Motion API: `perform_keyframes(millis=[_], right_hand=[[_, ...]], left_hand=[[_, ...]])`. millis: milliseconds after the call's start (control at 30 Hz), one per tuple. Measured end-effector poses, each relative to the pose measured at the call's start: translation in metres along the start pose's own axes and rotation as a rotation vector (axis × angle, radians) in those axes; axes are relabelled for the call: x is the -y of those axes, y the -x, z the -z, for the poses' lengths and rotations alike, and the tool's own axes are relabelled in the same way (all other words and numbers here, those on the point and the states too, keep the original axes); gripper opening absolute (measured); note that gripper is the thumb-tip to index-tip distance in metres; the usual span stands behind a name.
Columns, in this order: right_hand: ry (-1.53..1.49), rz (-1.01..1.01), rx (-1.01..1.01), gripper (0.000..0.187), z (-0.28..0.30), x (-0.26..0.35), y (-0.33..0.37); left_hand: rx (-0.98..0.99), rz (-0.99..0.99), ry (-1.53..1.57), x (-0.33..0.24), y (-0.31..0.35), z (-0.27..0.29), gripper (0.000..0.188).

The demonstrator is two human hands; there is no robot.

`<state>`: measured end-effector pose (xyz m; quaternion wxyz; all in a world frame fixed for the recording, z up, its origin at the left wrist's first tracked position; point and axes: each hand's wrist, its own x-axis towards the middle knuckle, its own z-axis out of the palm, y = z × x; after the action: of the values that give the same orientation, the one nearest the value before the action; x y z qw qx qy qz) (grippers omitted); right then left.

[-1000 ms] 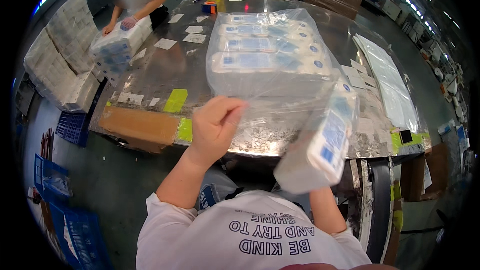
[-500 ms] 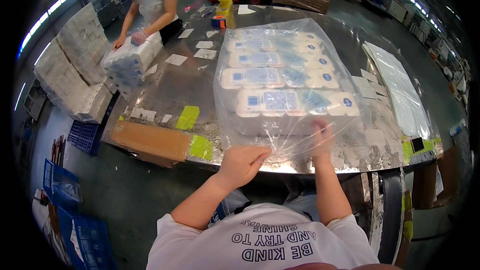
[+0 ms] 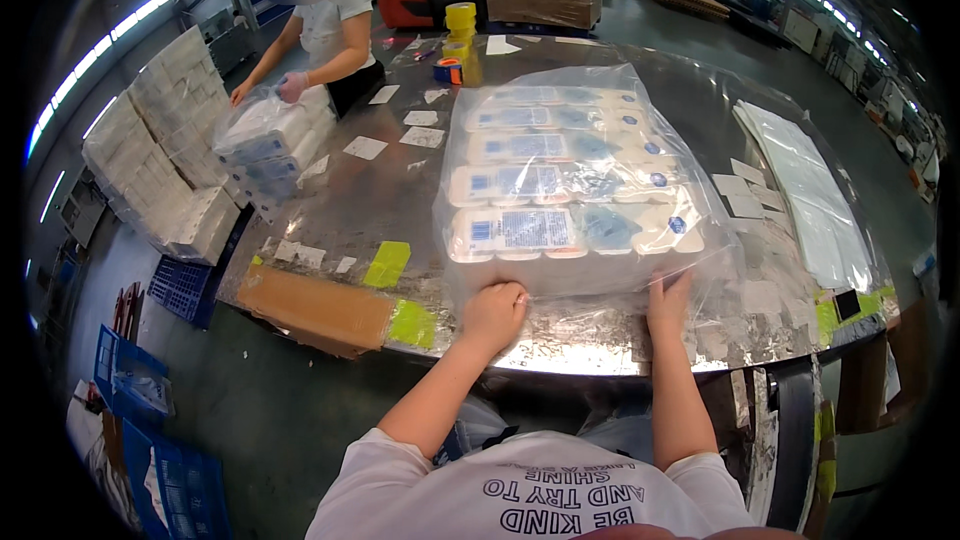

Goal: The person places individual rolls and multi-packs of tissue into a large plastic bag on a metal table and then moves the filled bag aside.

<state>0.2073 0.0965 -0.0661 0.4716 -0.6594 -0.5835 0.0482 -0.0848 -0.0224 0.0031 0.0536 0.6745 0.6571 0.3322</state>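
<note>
A large clear plastic bag point(image 3: 715, 270) lies on the metal table in front of me. Inside it stand rows of white multi-roll packs point(image 3: 520, 232) with blue labels, side by side. My left hand point(image 3: 493, 318) is closed at the bag's near edge, its knuckles against the front pack and film seemingly pinched in the fingers. To the right, my right hand point(image 3: 668, 302) has its fingers stretched upward against the near side of the bag, by the front pack's right end. The fingertips press the film; part of the palm is turned away.
Flat white plastic bags point(image 3: 805, 195) lie stacked at the right. Yellow tape rolls point(image 3: 459, 22) and a blue-orange tape roll point(image 3: 448, 70) stand at the back. At the far left a co-worker point(image 3: 335, 35) handles another bagged pack point(image 3: 265, 130). A cardboard piece point(image 3: 315, 308) covers the front edge.
The bagged packs have shifted slightly left and nearer the front edge in view. My left hand went from pinching the loose film to the front pack; my right hand moved down along the bag.
</note>
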Motion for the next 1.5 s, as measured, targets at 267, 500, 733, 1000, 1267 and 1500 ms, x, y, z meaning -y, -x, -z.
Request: perform_keyframes(millis=[267, 500, 733, 1000, 1267, 1500], right_hand=[[0.339, -0.139, 0.473, 0.078, 0.034, 0.044, -0.003], [0.503, 0.174, 0.464, 0.068, 0.055, 0.025, 0.026], [0.413, 0.184, 0.456, 0.049, 0.076, 0.032, 0.038], [0.314, 0.233, 0.335, 0.04, 0.075, 0.018, 0.041], [0.287, 0.253, 0.335, 0.039, 0.073, 0.017, 0.039], [0.264, 0.243, 0.325, 0.035, 0.074, 0.017, 0.038]], left_hand=[[0.045, 0.17, -0.066, 0.015, -0.001, -0.014, 0.017], [0.181, 0.216, -0.07, 0.028, -0.01, -0.005, 0.021], [0.029, 0.172, -0.146, 0.026, -0.003, -0.006, 0.021], [0.07, 0.212, -0.128, 0.021, -0.004, -0.002, 0.022], [0.045, 0.204, -0.052, 0.025, 0.0, -0.002, 0.021], [0.026, 0.184, -0.045, 0.028, -0.001, -0.004, 0.022]])
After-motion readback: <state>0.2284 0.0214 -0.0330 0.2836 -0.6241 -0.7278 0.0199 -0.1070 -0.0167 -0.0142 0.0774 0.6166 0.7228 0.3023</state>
